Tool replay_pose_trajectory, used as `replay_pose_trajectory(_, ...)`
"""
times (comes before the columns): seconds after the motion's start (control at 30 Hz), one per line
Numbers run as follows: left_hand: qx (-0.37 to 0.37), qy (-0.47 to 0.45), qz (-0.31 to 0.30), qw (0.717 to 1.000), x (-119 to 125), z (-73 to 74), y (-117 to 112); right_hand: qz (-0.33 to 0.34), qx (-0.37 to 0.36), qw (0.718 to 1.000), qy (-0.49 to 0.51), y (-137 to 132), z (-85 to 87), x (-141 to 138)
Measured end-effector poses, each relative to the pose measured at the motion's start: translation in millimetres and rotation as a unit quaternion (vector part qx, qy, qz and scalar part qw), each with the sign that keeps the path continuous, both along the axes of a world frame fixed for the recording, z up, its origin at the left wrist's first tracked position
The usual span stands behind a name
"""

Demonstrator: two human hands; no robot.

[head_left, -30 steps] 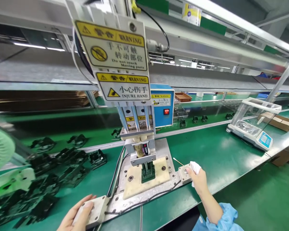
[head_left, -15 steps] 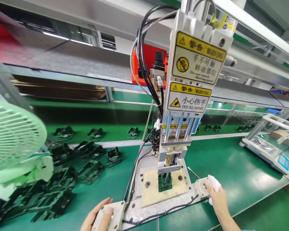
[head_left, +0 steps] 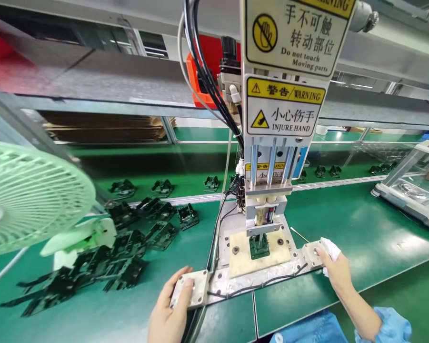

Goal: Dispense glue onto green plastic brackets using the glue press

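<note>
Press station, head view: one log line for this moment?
left hand: thumb on left button | right hand: on right button, holding white cloth | press head: down on green part

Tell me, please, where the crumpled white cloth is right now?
The crumpled white cloth is in the right hand, right of the cream fixture plate.

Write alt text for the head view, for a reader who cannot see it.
A person's left hand and right hand each press a button block at either end of a small press on a green bench. Black parts and a fan sit left.
</note>
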State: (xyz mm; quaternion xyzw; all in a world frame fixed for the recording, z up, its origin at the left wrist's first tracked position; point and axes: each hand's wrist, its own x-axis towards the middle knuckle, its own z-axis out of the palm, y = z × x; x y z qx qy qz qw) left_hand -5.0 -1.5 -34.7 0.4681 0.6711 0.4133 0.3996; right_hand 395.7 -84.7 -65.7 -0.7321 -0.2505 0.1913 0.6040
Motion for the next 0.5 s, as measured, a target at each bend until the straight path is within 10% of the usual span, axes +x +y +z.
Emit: replay_pose_trajectory(0.5, 0.107, 0.055, 0.034, 0.992, 7.0, -10.1, -5.1, 0.015, -0.026, 0.999, 0.022, -11.3, 4.6, 7.6)
